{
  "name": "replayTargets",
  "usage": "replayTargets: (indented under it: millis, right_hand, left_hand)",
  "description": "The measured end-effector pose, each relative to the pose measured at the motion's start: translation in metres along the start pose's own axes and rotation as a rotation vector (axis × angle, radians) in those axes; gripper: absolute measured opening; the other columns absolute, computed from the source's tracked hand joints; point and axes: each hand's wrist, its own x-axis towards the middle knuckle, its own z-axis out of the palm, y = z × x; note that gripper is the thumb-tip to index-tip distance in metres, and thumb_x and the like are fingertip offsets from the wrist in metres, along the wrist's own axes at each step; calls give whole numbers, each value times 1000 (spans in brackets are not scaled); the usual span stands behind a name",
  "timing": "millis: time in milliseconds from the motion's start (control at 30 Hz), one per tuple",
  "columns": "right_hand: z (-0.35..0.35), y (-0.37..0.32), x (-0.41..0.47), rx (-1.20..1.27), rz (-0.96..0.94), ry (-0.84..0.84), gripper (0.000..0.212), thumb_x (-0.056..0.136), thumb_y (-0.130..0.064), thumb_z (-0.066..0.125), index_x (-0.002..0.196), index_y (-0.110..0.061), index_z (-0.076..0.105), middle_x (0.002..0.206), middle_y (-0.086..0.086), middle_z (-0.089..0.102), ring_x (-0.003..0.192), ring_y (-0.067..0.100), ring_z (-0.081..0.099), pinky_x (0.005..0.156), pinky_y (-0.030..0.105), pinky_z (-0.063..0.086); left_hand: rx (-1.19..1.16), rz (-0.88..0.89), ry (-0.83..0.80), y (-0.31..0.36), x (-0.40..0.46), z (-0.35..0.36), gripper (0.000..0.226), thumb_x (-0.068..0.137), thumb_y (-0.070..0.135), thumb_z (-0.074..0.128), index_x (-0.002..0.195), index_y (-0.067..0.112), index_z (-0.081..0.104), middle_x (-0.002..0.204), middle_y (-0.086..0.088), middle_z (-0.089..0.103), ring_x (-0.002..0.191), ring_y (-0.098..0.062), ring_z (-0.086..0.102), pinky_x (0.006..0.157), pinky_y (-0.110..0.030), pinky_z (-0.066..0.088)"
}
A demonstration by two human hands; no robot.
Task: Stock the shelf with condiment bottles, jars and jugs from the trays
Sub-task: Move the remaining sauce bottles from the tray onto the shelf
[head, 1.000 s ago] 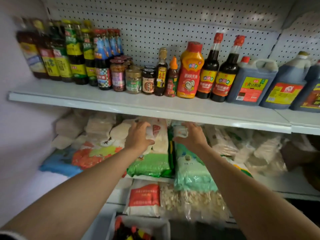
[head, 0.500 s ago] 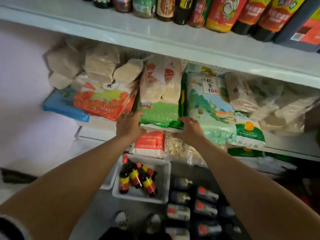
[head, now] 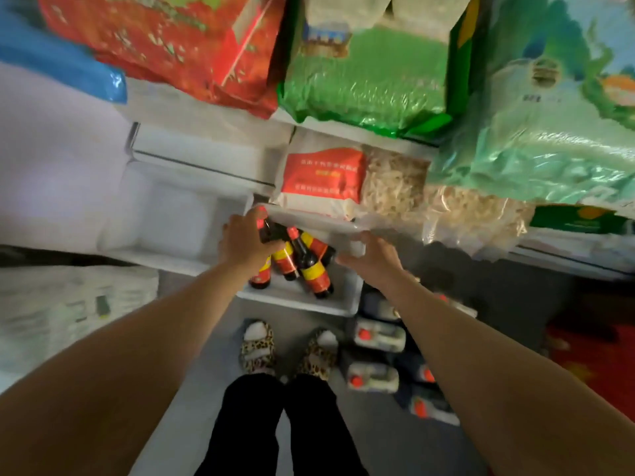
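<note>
A white tray (head: 299, 299) on the floor holds several dark sauce bottles (head: 312, 269) with red caps and red-and-yellow labels, lying on their sides. My left hand (head: 240, 245) reaches into the tray's left part, its fingers closed round the neck of one bottle (head: 266, 231) just below the red cap. My right hand (head: 369, 257) hovers palm down over the tray's right side with fingers apart, holding nothing. The condiment shelf is out of view.
A second white tray (head: 165, 219) stands to the left. Several dark jugs (head: 378, 334) with red caps lie on the floor at the right. Bagged rice and noodles (head: 364, 84) overhang from the shelves above. My feet in leopard slippers (head: 257, 348) stand just behind the tray.
My view has swung down from the condiment shelf to the floor. Both hands dropped from the rice bags to the tray, and my left hand has closed on a bottle.
</note>
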Motion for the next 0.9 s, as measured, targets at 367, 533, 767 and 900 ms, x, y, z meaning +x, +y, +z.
replayTargets:
  millis: [367, 533, 767, 900]
  right_hand:
    - [168, 58, 139, 22, 92, -134, 39, 84, -53, 63, 110, -25, 64, 89, -11, 58, 91, 18, 60, 67, 30, 45]
    - [224, 89, 183, 228, 184, -71, 50, 85, -45, 73, 131, -28, 60, 128, -1, 64, 115, 20, 60, 84, 29, 46]
    - [296, 115, 227, 259, 179, 34, 66, 81, -43, 75, 141, -34, 47, 134, 2, 58, 125, 26, 53, 100, 41, 46]
    - [323, 125, 234, 404, 181, 144, 73, 77, -34, 77, 140, -44, 41, 134, -4, 54, 126, 24, 50, 102, 52, 46]
  left_hand:
    - [-111, -180, -77, -133, 66, 142, 63, 81, 38, 77, 132, 11, 50, 126, -14, 58, 120, -31, 50, 88, -33, 35]
    - [-190, -243, -106, -172, 94, 205, 68, 84, 37, 76, 139, 13, 45, 134, -12, 57, 122, -27, 53, 85, -26, 33]
    - [-290, -330, 34, -208, 142, 274, 77, 74, 49, 80, 134, 16, 43, 119, -4, 61, 109, -24, 60, 92, -38, 49]
    - [-357, -336, 133, -211, 159, 293, 78, 70, 57, 76, 130, 20, 43, 109, 4, 61, 96, -18, 60, 86, -36, 49]
